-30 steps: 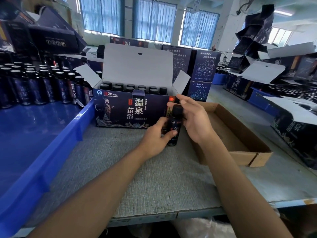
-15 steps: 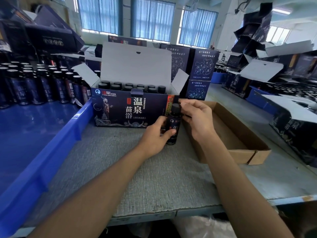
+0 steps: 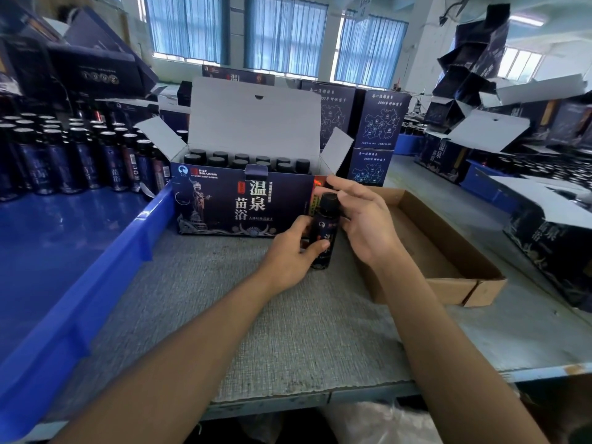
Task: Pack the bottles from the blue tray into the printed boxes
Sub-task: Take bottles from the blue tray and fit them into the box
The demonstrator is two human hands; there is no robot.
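left hand (image 3: 290, 255) grips upright bottle (image 3: 327, 224) by printed box (image 3: 230, 205); right hand (image 3: 366, 221) relaxed

blue tray (image 3: 96, 283) left of printed box (image 3: 243, 203); cardboard tray (image 3: 448, 251) right.

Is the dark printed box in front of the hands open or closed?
Open: the dark printed cardboard box has its white lid standing upright, its side flaps spread, and black bottle caps showing inside.

The printed box (image 3: 224, 203) is showing navy with white characters — the tray (image 3: 112, 283), lower left, is gleaming solid blue.
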